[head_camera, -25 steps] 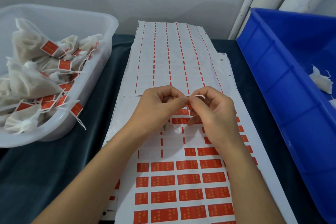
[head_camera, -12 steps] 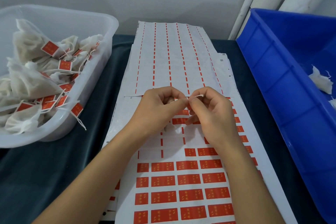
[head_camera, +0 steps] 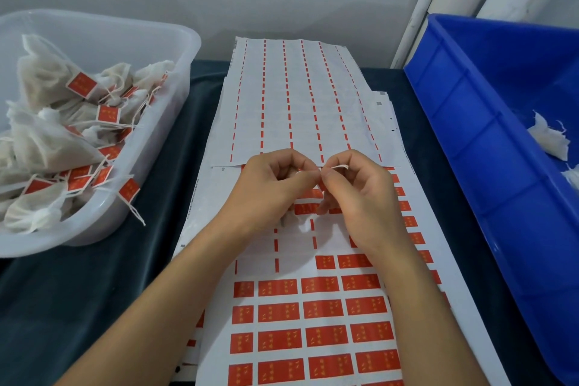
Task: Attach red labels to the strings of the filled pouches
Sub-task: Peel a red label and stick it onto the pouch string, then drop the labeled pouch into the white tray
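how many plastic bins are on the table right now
2. A translucent white plastic tub of labelled pouches sits at the left; a blue plastic crate holding a few white pouches sits at the right, partly cut off by the frame edge.

The worktop [head_camera: 163, 166] is flanked by a clear tub [head_camera: 175, 78] at left and a blue bin [head_camera: 470, 135] at right; between them, passage is left over the flat label sheets [head_camera: 297, 97].

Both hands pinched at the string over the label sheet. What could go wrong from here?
1. The left hand and right hand meet on a thin white string; the label between the fingertips is barely visible and could fold on crooked.
2. The pouch sits hidden under the hands, over the label sheet; it might snag unpeeled labels.
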Demonstrator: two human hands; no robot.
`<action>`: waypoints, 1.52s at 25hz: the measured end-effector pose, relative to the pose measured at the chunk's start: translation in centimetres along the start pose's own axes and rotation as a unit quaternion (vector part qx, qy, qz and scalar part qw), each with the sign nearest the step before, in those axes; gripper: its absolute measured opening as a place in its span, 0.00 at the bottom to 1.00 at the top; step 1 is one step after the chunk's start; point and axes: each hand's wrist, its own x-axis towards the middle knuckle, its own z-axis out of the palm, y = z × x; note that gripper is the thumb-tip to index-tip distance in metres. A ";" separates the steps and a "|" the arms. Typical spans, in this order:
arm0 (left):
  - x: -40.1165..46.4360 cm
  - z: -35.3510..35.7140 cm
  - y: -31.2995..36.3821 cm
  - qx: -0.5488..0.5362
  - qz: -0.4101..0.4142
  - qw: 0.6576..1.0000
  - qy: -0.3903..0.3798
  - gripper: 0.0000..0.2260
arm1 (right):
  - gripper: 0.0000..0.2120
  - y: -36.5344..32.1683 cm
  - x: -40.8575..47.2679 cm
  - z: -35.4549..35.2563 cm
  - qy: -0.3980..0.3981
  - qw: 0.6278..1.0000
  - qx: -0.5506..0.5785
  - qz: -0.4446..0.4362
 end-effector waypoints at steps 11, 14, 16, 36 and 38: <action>0.0 -0.1 -0.3 0.048 0.015 0.998 0.028 0.05 | 0.05 0.2 0.1 0.2 0.003 1.000 -0.022 0.004; 0.0 -1.1 -0.3 0.101 0.022 0.994 0.025 0.01 | 0.06 0.2 0.1 0.3 0.028 0.999 -0.042 0.005; -0.3 -2.3 -0.2 0.185 0.017 0.983 0.005 0.04 | 0.06 0.1 0.1 0.4 0.041 0.999 -0.034 0.008; -9.0 -17.5 8.5 0.331 0.176 0.863 0.339 0.04 | 0.08 -13.0 2.2 15.2 -0.213 0.955 -0.027 -0.204; -8.9 -19.6 8.2 0.350 0.172 0.849 0.357 0.04 | 0.10 -14.0 2.5 17.6 -0.219 0.949 -0.045 -0.222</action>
